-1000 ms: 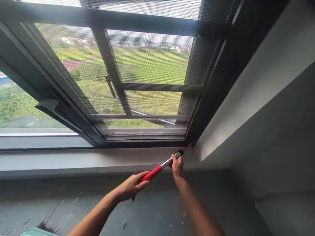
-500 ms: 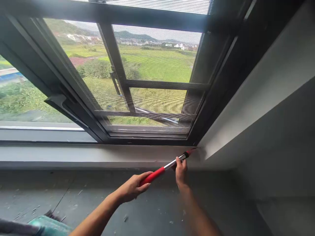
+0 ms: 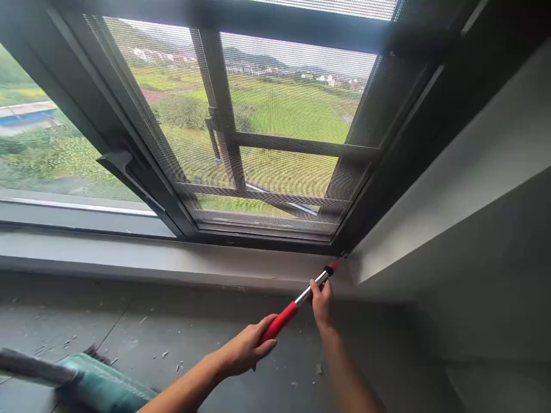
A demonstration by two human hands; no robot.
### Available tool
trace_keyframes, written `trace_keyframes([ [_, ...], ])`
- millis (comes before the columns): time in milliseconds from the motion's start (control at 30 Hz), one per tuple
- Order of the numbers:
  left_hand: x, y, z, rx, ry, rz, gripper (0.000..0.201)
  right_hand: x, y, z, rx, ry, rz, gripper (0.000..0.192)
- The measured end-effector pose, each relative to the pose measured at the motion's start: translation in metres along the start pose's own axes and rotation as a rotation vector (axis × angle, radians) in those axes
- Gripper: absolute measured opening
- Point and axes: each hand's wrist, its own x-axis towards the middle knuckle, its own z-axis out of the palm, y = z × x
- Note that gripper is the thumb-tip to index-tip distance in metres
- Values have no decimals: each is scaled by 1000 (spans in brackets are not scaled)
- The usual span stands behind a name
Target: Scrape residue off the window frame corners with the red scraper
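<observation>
Left hand [image 3: 252, 348] wrapping red grip of long red-handled metal-shaft tool [image 3: 301, 298], right hand [image 3: 322, 298] pinching silver shaft up near tip. Tip sitting right in corner where dark aluminium window frame [image 3: 267, 241] is meeting grey concrete sill [image 3: 172, 261]. Imo: right hand steering, left just pushing, keeping tip low against sill. Teal broom head [image 3: 101, 384] lying bottom left.

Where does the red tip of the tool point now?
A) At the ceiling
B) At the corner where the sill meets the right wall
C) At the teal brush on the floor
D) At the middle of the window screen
B: the left hand grips the red handle and the right hand the metal shaft of the tool, whose tip lies at the corner of sill and wall.
</observation>
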Motion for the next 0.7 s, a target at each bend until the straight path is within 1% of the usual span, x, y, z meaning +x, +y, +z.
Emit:
trace_keyframes([
  [133,6,-7,1,-198,-22,12,51,4,-8,4,-82,36,-30,33],
  [267,7,-1,-8,-290,-20,32,52,9,-15,8,-92,55,-37,31],
  [533,3,18,-16,-231,-3,-14,51,14,-18,7,-62,40,-34,28],
  [700,-1,23,-22,-188,-11,-12,49,12,-22,9,-44,38,-47,30],
])
